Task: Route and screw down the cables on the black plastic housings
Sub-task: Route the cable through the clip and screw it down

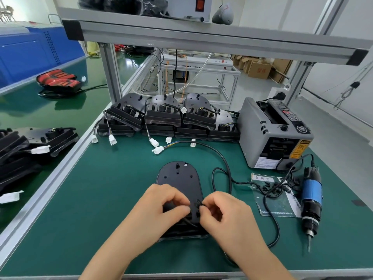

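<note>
Right hand (226,215) pinching clip (197,204), left hand (161,203) on housing (177,178), screwdriver (310,197) rightward

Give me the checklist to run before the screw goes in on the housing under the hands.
1. Housing flat on the green mat: ok.
2. Clip pinched by the right hand over the housing: ok.
3. Left hand steadying the work, fingers curled beside the clip: what its grip holds, cannot tell.
4. Cable seated under the clip: cannot tell, the fingers hide it.
5. Screw in place: cannot tell, none shows.
6. Screwdriver ready: not ok, it lies on the mat to the right, in neither hand.
</note>
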{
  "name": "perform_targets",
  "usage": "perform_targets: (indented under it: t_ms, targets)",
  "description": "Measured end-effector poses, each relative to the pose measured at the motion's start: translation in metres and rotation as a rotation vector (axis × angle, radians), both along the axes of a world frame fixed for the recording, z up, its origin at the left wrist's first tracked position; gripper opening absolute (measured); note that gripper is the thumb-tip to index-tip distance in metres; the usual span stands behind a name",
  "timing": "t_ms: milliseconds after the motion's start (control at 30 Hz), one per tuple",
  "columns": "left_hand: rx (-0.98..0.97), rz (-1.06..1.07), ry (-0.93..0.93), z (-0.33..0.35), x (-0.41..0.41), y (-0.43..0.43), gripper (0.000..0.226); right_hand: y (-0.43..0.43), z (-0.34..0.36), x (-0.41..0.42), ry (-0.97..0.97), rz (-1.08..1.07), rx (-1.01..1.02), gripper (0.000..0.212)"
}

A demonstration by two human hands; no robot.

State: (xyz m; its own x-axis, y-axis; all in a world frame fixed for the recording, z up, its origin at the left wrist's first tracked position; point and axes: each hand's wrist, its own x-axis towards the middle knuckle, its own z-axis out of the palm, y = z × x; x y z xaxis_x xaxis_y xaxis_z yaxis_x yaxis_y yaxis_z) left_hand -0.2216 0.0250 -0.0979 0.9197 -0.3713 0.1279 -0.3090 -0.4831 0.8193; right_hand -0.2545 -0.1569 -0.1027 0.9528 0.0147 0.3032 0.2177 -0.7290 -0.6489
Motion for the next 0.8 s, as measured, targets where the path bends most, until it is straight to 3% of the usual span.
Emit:
perform_targets:
  t_ms: [100,267,800]
  targets:
    - [0.128,-0.087,-0.060,-0.009,-0.008,0.013,0.014,-0.001,-0.005,-0.004,0.077,0.040,-0.024,0.016]
    - [0.200,-0.037,-0.259,-0.011,-0.011,0.005,0.009,0.006,-0.002,-0.007,0.130,0.047,-0.063,0.017]
    - [0.157,0.037,-0.256,-0.014,-0.010,-0.005,0.012,0.012,0.018,-0.008,0.133,0.022,-0.361,0.022]
